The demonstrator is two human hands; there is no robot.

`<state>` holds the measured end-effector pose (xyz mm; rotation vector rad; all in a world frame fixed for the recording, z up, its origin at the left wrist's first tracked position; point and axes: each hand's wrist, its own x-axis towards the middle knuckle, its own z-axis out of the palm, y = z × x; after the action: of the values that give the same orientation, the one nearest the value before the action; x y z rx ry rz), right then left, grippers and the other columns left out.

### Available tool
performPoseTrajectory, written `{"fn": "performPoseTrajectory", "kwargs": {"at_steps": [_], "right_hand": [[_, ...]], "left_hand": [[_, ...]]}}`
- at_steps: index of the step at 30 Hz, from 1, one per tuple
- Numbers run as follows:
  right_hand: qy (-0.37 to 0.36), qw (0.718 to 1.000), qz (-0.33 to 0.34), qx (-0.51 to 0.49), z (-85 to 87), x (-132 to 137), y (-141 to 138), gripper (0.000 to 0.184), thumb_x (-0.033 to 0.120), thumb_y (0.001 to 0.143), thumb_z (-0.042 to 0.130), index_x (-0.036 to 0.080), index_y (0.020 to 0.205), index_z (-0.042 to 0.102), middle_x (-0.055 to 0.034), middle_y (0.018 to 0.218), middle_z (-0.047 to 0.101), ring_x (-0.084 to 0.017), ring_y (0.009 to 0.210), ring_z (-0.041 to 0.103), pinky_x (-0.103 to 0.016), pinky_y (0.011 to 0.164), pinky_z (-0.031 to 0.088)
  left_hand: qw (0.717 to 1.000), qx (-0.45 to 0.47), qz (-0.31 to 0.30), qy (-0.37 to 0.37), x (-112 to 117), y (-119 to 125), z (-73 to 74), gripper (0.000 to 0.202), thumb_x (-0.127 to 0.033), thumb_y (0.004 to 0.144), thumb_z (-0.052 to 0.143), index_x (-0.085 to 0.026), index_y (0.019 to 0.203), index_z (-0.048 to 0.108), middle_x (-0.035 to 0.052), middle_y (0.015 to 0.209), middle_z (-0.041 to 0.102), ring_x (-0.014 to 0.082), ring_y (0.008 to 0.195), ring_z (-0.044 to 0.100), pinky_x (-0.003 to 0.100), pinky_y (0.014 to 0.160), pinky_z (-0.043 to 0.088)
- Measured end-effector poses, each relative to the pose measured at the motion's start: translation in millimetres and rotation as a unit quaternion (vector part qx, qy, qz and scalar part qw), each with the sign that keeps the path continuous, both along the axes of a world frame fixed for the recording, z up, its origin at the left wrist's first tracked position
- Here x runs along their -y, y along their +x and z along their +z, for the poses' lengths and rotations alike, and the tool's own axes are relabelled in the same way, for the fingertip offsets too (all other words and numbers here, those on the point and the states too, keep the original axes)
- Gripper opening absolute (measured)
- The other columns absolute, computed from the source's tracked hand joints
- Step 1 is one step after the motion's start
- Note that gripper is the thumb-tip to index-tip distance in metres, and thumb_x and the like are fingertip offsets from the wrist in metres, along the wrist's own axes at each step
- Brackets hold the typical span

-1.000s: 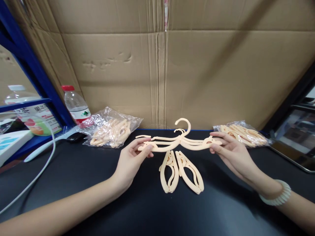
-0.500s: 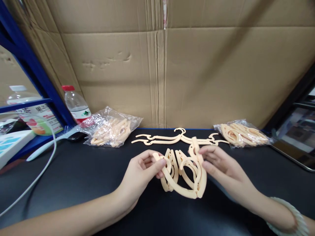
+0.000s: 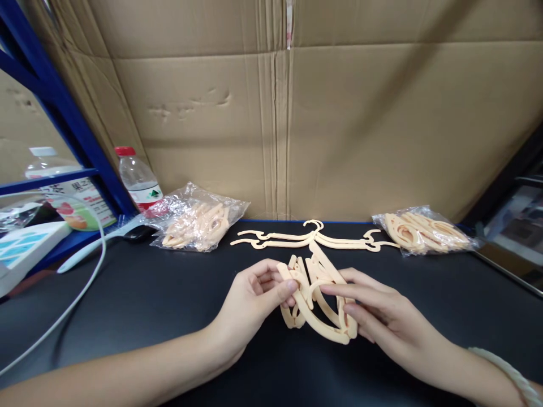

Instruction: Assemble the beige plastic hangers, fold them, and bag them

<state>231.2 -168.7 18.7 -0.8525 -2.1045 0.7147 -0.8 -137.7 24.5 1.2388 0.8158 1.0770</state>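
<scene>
Between my hands is a cream plastic folding hanger (image 3: 320, 329), partly folded, raised over the black table. My left hand (image 3: 258, 297) pinches its left arm near the tip, thumb on the front. My right hand (image 3: 377, 308) grips the right arm lower down, with the index finger stretched across to the curved hook. Behind it on the table lie more folded hangers (image 3: 292, 322), partly covered by the held one. Farther back, two unfolded hangers (image 3: 288, 242) lie side by side, their hooks toward the cardboard.
Clear plastic bags of folded hangers lie at the back left (image 3: 197, 223) and back right (image 3: 424, 230). At left are a red-capped bottle (image 3: 138, 178), a brush-like handle (image 3: 89, 249), a white cable (image 3: 91, 277) and a blue rack (image 3: 63, 107). A cardboard wall (image 3: 203, 130) closes the back.
My right hand has slid down the hanger's right arm, and its index finger now reaches the hook. The right arm has tipped inward to the left. My left hand keeps its pinch.
</scene>
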Motion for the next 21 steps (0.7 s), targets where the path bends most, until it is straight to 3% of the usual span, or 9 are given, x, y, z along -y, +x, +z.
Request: {"fn": "performPoseTrajectory", "kwargs": {"at_steps": [5, 10, 17, 21], "right_hand": [[0.041, 0.999, 0.013, 0.023, 4.8, 3, -3, 0.043, 0.013, 0.098, 0.041, 0.033, 0.134, 0.054, -0.0063, 0.111, 0.062, -0.017, 0.094, 0.063, -0.030, 0.081, 0.055], [0.054, 0.997, 0.019, 0.058, 5.8, 9, -4, 0.043, 0.014, 0.097, 0.045, 0.035, 0.133, 0.055, -0.0061, 0.121, 0.062, -0.021, 0.110, 0.061, -0.032, 0.090, 0.054], [0.028, 0.996, 0.033, 0.077, 8.6, 14, -2, 0.044, 0.021, 0.096, 0.050, 0.039, 0.136, 0.049, -0.0041, 0.121, 0.065, -0.021, 0.108, 0.064, -0.035, 0.091, 0.056], [-0.004, 0.998, 0.030, 0.056, 6.1, 14, 0, 0.051, 0.025, 0.096, 0.051, 0.041, 0.143, 0.039, -0.0050, 0.134, 0.057, -0.022, 0.108, 0.064, -0.035, 0.088, 0.057]], "left_hand": [[0.998, -0.038, -0.023, 0.036, 3, -1, 4.7, 0.024, -0.034, 0.073, 0.079, -0.016, 0.077, 0.063, 0.0017, 0.068, 0.065, 0.0143, 0.061, 0.060, 0.026, 0.061, 0.050], [0.998, -0.049, -0.025, 0.033, 4, 0, 4.4, 0.025, -0.036, 0.075, 0.077, -0.016, 0.083, 0.065, 0.0022, 0.072, 0.064, 0.0147, 0.064, 0.059, 0.026, 0.062, 0.049], [0.996, -0.076, -0.040, 0.037, 3, 1, 5.4, 0.028, -0.041, 0.082, 0.069, -0.015, 0.074, 0.063, 0.0026, 0.072, 0.061, 0.0145, 0.068, 0.056, 0.026, 0.065, 0.046], [0.996, -0.071, -0.038, 0.026, -1, -1, 6.6, 0.030, -0.043, 0.082, 0.069, -0.014, 0.075, 0.064, 0.0025, 0.070, 0.061, 0.0142, 0.065, 0.055, 0.025, 0.061, 0.046]]}}
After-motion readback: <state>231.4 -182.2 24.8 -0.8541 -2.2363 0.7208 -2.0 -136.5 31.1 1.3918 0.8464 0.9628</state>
